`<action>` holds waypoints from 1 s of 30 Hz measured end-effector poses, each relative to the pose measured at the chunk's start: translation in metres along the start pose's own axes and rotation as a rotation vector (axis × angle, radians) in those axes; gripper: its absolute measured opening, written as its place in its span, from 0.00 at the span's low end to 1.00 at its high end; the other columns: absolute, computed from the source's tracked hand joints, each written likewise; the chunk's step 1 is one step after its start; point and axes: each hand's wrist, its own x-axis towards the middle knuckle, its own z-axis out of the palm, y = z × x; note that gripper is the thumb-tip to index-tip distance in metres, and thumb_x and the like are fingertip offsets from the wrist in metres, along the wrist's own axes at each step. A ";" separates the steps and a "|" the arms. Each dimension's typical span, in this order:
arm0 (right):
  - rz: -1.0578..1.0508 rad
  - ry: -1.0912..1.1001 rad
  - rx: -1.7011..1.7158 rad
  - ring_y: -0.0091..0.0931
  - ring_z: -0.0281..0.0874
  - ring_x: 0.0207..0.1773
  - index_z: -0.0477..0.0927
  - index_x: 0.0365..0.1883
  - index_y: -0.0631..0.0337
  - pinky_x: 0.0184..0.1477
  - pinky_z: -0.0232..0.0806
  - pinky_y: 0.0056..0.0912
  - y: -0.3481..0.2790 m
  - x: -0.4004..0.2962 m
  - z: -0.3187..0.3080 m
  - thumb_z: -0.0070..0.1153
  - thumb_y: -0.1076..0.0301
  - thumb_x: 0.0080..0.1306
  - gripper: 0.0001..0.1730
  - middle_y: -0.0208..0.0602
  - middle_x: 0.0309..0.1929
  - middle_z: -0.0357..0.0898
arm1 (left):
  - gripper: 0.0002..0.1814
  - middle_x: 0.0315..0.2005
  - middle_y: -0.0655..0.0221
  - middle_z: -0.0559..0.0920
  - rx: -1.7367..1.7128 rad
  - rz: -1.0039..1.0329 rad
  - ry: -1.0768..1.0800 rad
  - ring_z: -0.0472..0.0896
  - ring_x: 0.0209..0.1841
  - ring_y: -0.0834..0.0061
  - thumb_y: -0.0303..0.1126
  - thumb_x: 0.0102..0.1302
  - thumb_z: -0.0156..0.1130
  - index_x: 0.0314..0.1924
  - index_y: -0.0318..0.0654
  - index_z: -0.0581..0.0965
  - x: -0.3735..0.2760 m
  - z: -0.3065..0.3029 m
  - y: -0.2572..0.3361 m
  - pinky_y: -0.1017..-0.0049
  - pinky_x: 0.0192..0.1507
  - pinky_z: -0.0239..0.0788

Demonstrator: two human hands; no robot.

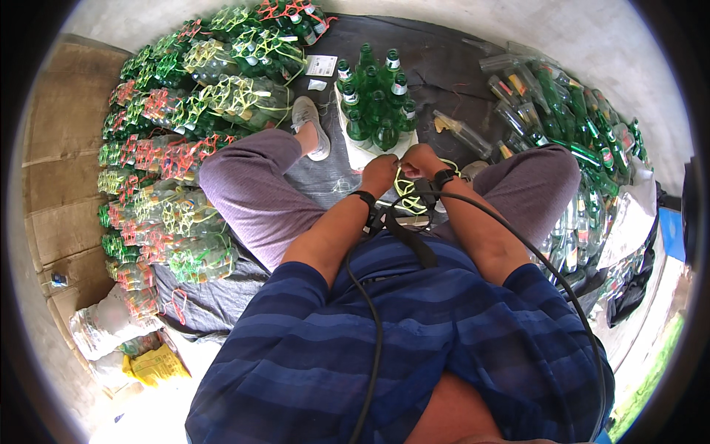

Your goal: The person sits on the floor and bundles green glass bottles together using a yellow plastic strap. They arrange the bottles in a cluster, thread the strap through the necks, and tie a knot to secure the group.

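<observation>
My left hand (380,174) and my right hand (422,162) meet fingertip to fingertip in front of my body. Between them they pinch a yellow-green plastic strap (407,191), whose loops hang below my right hand. Fingers hide the exact spot where it is gripped. Just beyond my hands, several green glass bottles (377,102) stand upright in a tight cluster, some with labels on their necks. Beneath them lies a white slab-like base (355,160); its material is unclear. Neither hand appears to touch the bottles.
Bundles of strapped bottles (166,155) are stacked on my left. A pile of loose bottles (577,116) lies on my right, with one clear bottle (463,133) nearer on the black sheet (438,72). A black cable (510,227) crosses my right forearm.
</observation>
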 end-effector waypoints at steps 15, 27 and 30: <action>-0.498 0.667 -0.583 0.52 0.82 0.45 0.84 0.35 0.60 0.49 0.74 0.52 0.019 -0.026 0.008 0.58 0.67 0.58 0.09 0.55 0.37 0.84 | 0.13 0.23 0.66 0.85 -0.638 -0.425 -0.141 0.86 0.26 0.72 0.39 0.65 0.59 0.39 0.40 0.85 0.004 0.021 -0.022 0.71 0.33 0.76; -0.691 0.222 -1.465 0.34 0.83 0.29 0.84 0.25 0.59 0.32 0.74 0.36 0.049 0.002 0.011 0.60 0.69 0.58 0.05 0.39 0.27 0.83 | 0.14 0.24 0.67 0.85 -0.604 -0.357 -0.114 0.84 0.26 0.74 0.41 0.64 0.61 0.38 0.38 0.85 0.003 0.011 -0.016 0.72 0.31 0.74; -0.780 0.263 -1.503 0.35 0.84 0.32 0.84 0.25 0.59 0.34 0.75 0.37 0.046 0.000 0.011 0.59 0.70 0.58 0.05 0.40 0.29 0.83 | 0.14 0.28 0.70 0.85 -0.776 -0.557 -0.216 0.83 0.29 0.76 0.42 0.65 0.61 0.41 0.40 0.84 0.003 0.009 -0.012 0.72 0.33 0.74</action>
